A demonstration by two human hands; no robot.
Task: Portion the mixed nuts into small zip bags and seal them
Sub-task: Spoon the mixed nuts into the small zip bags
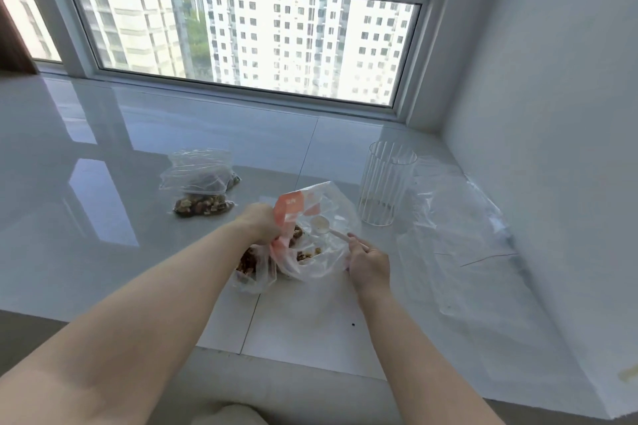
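A large clear plastic bag with an orange print [317, 214] lies open on the white sill, with brown mixed nuts [305, 254] inside. My left hand [259, 222] grips the bag's bunched orange edge. My right hand [367, 264] holds the handle of a small white spoon [322, 225], whose bowl is inside the bag. A small zip bag holding nuts [247, 269] lies under my left wrist. To the far left lie two more zip bags of nuts [200, 190].
A clear ribbed glass [383, 183] stands upright just right of the big bag. Several empty clear zip bags [459, 231] lie flat by the right wall. A window runs along the far edge. The glossy sill [103, 217] ends close to my body.
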